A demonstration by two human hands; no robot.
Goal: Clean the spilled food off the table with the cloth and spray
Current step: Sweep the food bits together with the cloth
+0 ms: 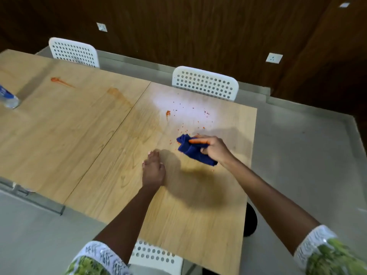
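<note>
Right hand grips the bunched blue cloth on the table, orange crumbs at its 12 o'clock; left hand rests flat, fingers straight, at the cloth's 8 o'clock

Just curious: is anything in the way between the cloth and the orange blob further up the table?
Nothing visible. The right hand grips the cloth; only bare table and small crumbs lie between it and the blob.

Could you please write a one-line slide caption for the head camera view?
Right hand grips a blue cloth beside orange crumbs on the wooden table; left hand rests nearby.
</note>
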